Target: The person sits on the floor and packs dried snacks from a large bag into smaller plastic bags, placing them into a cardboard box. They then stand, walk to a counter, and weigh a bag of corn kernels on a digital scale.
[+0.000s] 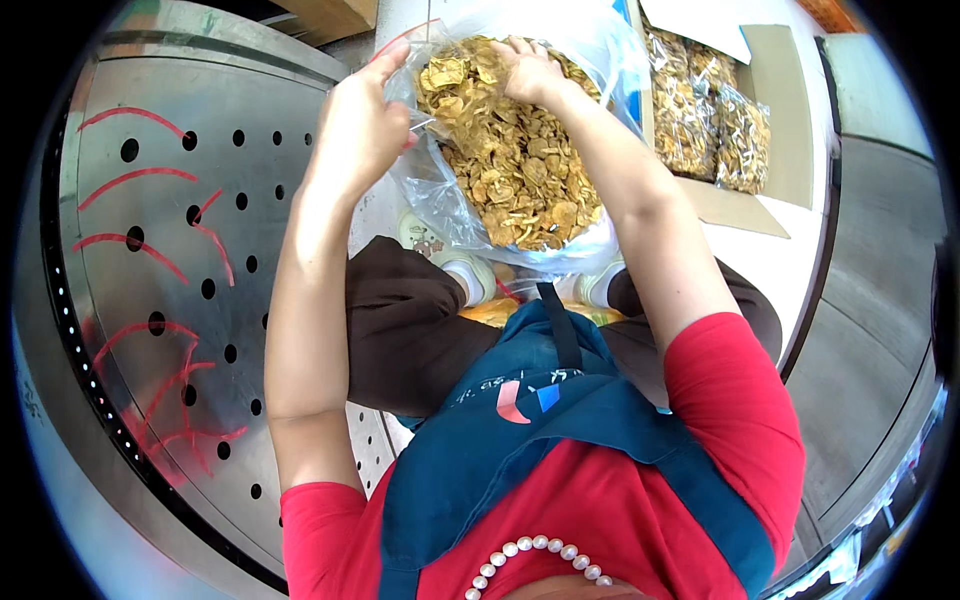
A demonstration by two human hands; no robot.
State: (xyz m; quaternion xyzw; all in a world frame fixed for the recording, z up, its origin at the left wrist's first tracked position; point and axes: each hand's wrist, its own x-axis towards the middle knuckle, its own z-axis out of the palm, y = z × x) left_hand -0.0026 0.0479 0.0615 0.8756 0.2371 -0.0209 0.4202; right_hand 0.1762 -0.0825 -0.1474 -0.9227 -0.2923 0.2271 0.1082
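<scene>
My left hand [366, 120] grips the edge of a clear plastic zip bag [411, 79] with red closure strips. The bag's mouth spreads over the left part of a heap of dried yellow-brown slices [525, 169], perhaps dried fruit or vegetable. That heap fills a large clear plastic sack [442, 199], whose sides are folded down around it. At the heap's far side, my right hand [531, 73] rests on the slices with its fingers reaching into them. Whether slices are in its grasp cannot be told.
To the right, an open cardboard box [776, 112] holds several filled clear packets [742, 142]. A perforated metal panel [172, 270] with red marks stands at the left. My shoes [472, 277] are close below the sack. Grey metal panelling [862, 315] runs along the right.
</scene>
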